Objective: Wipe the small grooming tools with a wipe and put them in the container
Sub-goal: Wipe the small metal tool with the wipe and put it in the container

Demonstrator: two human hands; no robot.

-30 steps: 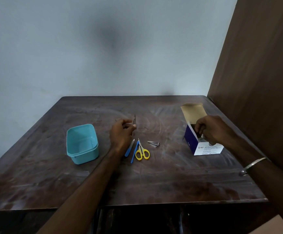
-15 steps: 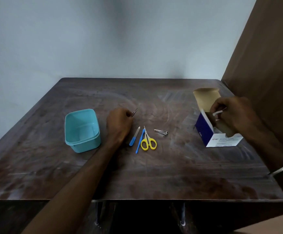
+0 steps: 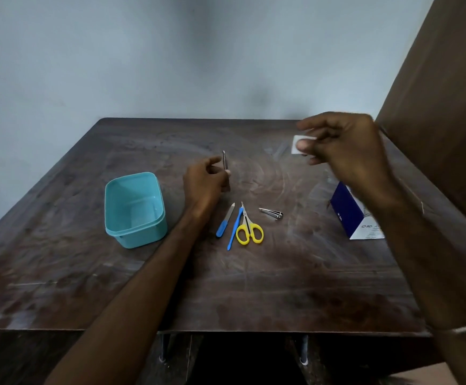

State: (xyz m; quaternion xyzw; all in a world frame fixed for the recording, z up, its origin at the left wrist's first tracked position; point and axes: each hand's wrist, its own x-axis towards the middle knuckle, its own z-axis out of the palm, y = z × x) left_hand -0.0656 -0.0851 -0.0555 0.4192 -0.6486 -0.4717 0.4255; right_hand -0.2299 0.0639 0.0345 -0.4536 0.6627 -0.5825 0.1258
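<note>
Two pinches: left hand [image 3: 204, 179] on tweezers [image 3: 224, 161], right hand [image 3: 345, 145] on wipe [image 3: 298, 145]; "BD" box [image 3: 348, 215].

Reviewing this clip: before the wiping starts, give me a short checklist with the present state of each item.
1. Tool in the grip: left hand pinches the tweezers, tip up. Ok.
2. Wipe in hand: right hand pinches a small white wipe packet above the table. Ok.
3. Packet opened: blurred. Cannot tell.
4. Container ready: teal container sits open and unobstructed beside the left hand. Ok.
5. Other tools within reach: nail file, blue stick, scissors and nail clipper lie on the table. Ok.
</note>
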